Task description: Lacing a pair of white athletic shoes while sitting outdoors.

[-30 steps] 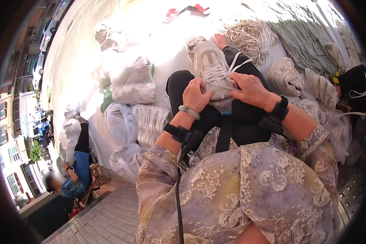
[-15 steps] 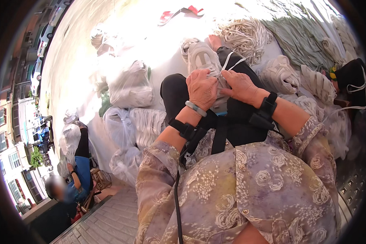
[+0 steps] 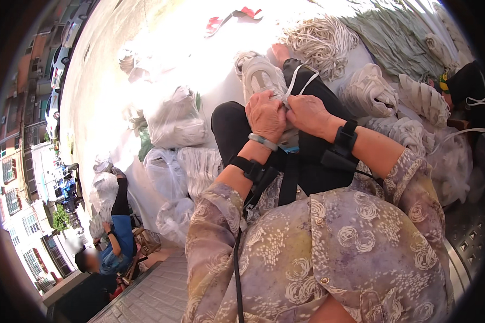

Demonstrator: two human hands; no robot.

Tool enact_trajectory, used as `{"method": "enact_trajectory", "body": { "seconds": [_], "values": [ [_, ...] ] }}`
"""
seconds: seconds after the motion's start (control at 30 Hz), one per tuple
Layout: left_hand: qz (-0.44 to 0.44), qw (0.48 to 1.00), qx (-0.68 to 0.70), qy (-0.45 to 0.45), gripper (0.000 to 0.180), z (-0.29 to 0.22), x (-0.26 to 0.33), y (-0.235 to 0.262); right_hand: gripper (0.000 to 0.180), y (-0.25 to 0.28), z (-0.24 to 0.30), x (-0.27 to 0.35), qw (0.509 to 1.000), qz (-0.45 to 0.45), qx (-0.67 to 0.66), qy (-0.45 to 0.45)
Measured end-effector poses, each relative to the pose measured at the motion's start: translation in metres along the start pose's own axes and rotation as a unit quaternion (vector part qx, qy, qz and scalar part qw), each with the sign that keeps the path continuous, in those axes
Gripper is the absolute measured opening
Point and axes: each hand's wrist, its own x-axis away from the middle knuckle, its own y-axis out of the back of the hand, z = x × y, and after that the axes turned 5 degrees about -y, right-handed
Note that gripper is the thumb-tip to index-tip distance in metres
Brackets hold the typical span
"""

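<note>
A pale grey-and-white sneaker [image 3: 262, 79] rests between my dark-trousered legs, toe pointing away from me. My left hand [image 3: 267, 114] is closed over its lacing area; the fingertips are partly hidden. Close beside it, my right hand [image 3: 311, 114] pinches a white shoelace [image 3: 313, 81], which loops up above the fingers. Both hands meet at the top of the shoe, thumbs nearly touching. Behind the sneaker's toe sits another pale bundle or shoe [image 3: 244, 60], partly covered.
Loose white laces [image 3: 328, 46] lie in a heap beyond my foot, with greenish-grey strips [image 3: 393, 46] farther right. Wrapped pale bundles [image 3: 367, 91] stand at right, plastic bags [image 3: 167, 169] at left. A red-ended strap [image 3: 234, 20] lies far ahead. Another person [image 3: 116, 242] sits at lower left.
My right hand has shifted slightly left, closer to the left hand, and the lace loop has moved with it. The seated person has shifted in view.
</note>
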Motion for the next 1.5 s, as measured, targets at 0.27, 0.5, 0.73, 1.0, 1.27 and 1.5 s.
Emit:
{"method": "enact_trajectory", "body": {
  "seconds": [0.27,0.5,0.73,1.0,1.27,1.5],
  "values": [
    [-0.007,0.999,-0.033,-0.009,0.011,-0.001,-0.001,-0.002,0.017,0.003,-0.001,-0.007,0.999,0.04,0.017,-0.004],
    [-0.013,0.999,-0.027,-0.017,0.012,-0.002,-0.001,-0.004,0.015,0.006,-0.007,-0.01,0.997,0.071,-0.007,-0.004],
    [0.015,0.998,-0.054,-0.03,0.014,-0.007,-0.01,-0.013,0.02,0.002,-0.019,-0.007,0.998,0.051,-0.046,0.004],
    [0.146,0.979,-0.123,-0.065,0.015,-0.005,0.001,0.058,0.027,0.011,-0.027,0.006,0.997,0.034,-0.071,-0.003],
    [0.17,0.899,-0.314,0.255,0.011,0.137,0.153,0.164,0.034,0.002,-0.033,0.008,0.997,-0.009,-0.062,0.045],
    [0.104,0.964,-0.161,0.183,0.012,0.125,0.159,0.134,0.03,0.012,-0.029,0.012,0.988,-0.033,-0.151,0.006]
  ]
}}
